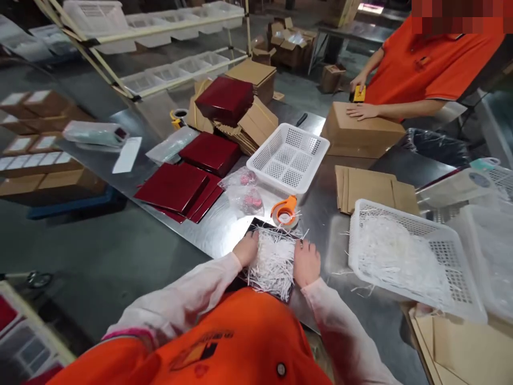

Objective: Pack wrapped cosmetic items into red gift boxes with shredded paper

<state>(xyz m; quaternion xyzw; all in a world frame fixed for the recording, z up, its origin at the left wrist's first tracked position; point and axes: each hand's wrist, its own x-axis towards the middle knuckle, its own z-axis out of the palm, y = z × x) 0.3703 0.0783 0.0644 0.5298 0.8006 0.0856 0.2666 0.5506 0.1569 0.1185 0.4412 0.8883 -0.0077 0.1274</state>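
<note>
In front of my body a black box [254, 223] is filled with white shredded paper [273, 262], and some strands stick out over its rim. My left hand [246, 249] grips the box's left side, fingers curled at the edge against the paper. On the opposite side my right hand [306, 262] is closed over the right edge, with its fingertips bent and partly hidden. Just beyond the box lies an orange tape dispenser [285, 209]. Clear bags with pink contents [251, 200] rest behind it to the left.
Dark red boxes [172, 184] lie left on the metal table. A white basket [286, 158] stands ahead; another basket [460, 267] at right holds shredded paper. Flat cardboard [377, 187] lies nearby. Across the table a person in orange [436, 64] holds a yellow tool over a carton [360, 131].
</note>
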